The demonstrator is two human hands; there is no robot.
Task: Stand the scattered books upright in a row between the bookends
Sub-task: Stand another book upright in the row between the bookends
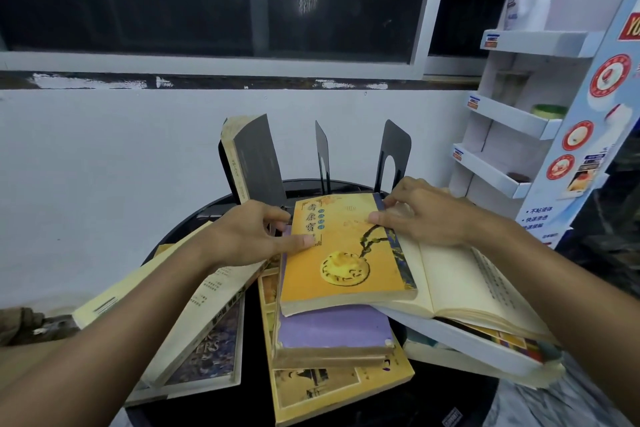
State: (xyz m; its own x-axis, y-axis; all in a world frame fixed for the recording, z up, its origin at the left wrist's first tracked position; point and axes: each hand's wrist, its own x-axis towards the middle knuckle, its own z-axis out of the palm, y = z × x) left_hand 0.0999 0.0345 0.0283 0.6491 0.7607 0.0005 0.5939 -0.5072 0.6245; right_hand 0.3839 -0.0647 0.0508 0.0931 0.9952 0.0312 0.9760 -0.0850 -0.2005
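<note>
An orange-yellow book point(346, 253) lies on top of a stack on the round black table point(433, 402). My left hand point(252, 236) grips its left edge, thumb on the cover. My right hand point(426, 215) pinches its far right corner, thumb on the cover. Under it sit a purple book point(332, 329) and a yellow picture book point(332, 388). One grey book point(252, 159) stands upright against the left black bookend point(223, 163). Two more black bookends, the middle bookend point(322, 156) and the right bookend point(394, 152), stand behind with a gap between them.
An open book point(467, 288) lies on a white book at the right. Cream and dark-covered books point(194, 333) lie flat at the left under my forearm. A white cardboard display rack point(519, 114) stands at the right. A white wall and dark window are behind.
</note>
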